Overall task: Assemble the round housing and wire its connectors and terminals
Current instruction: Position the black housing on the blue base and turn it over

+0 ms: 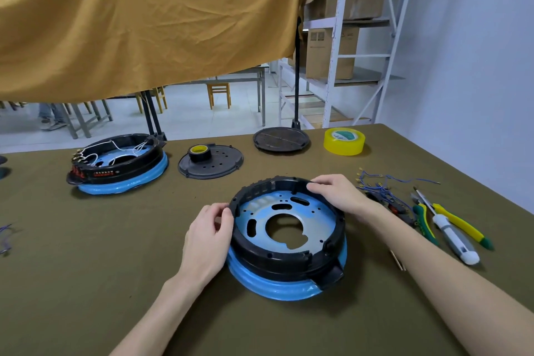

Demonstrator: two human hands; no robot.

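Head view: a person works at an olive-green table (86,283) with both hands on a round housing (289,266).
Housing: a black plastic ring sits on a blue-wrapped base, near the table's front middle; the perforated metal plate (315,228) inside is bare, with no wires fitted.
Left hand (209,237): fingers curled against the ring's left rim, thumb and fingertips pinching its edge.
Right hand (336,192): fingers bent over the far right rim, pressing down on it.
Step in hand: probably seating or turning the black ring onto its base; wiring looks not yet begun.
Reference unit: a second housing (121,166), already wired with white leads, stands far left.
Wire supply: blue wires with terminals (381,185) lie just right of the right hand, beside pliers (459,221).
Next move: likely needs the ring fully aligned, then a reach right for the wires.
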